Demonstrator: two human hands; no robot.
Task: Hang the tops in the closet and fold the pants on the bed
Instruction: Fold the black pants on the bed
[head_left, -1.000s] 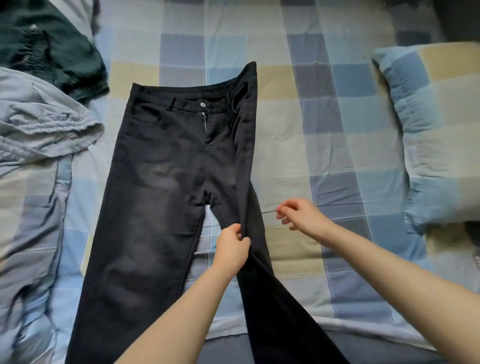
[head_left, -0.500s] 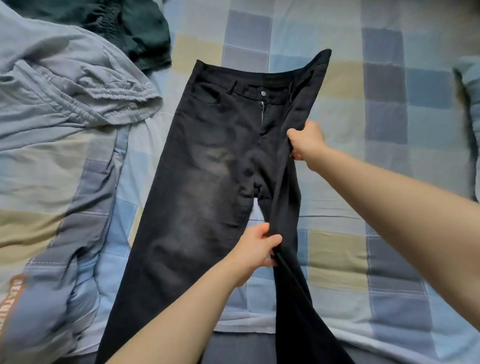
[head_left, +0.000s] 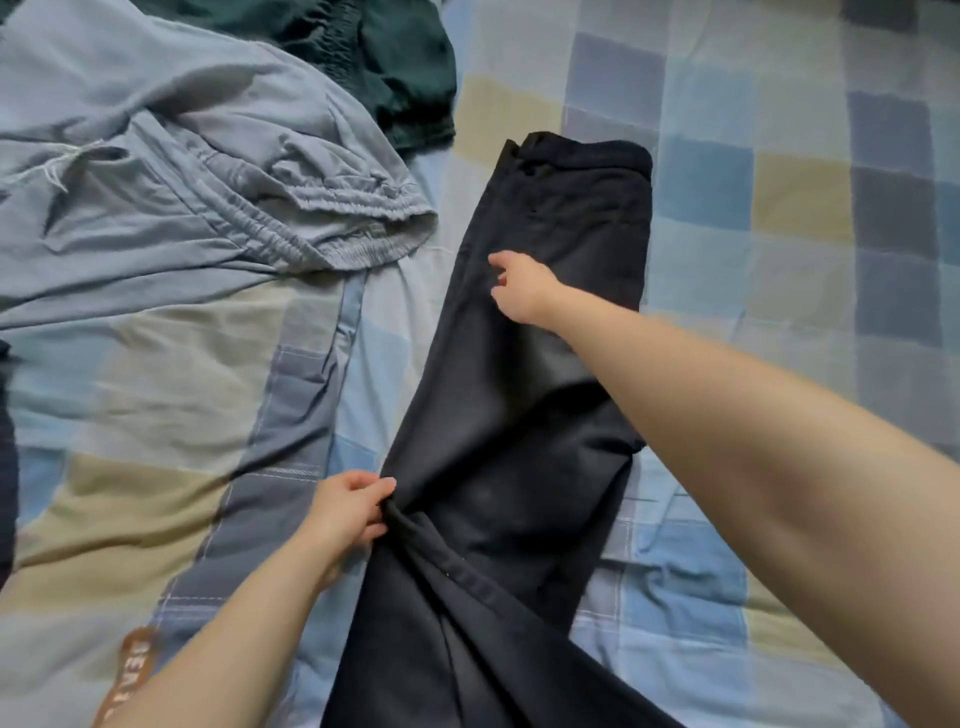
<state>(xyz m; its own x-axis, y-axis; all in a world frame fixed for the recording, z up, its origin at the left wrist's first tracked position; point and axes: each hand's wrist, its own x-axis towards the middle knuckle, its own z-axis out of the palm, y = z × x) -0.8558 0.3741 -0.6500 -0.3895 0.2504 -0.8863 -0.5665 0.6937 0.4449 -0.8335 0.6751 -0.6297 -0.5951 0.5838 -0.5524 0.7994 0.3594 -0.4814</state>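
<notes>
At centre bed, the black pants (head_left: 519, 415) lie doubled leg over leg, waistband towards twelve o'clock. The left hand (head_left: 348, 512) has its grip pinching the leg seam at seven o'clock, likely keeping the edges matched. The right hand (head_left: 522, 286) rests on the hip with loosely spread fingers, probably flattening it. Grey garment (head_left: 182, 182) crowds ten o'clock; bare checked sheet (head_left: 779, 234) lies towards three.

black pants (head_left: 519, 415): legs run off the bottom edge; hems out of sight
right hand (head_left: 522, 286): fingertips blurred; grip on the cloth cannot be told
green garment (head_left: 374, 57): cut off by the top edge
grey-blue garment (head_left: 182, 171): runs past the left edge
orange lettering (head_left: 130, 675), lower left: partly covered by the left forearm, unreadable
</notes>
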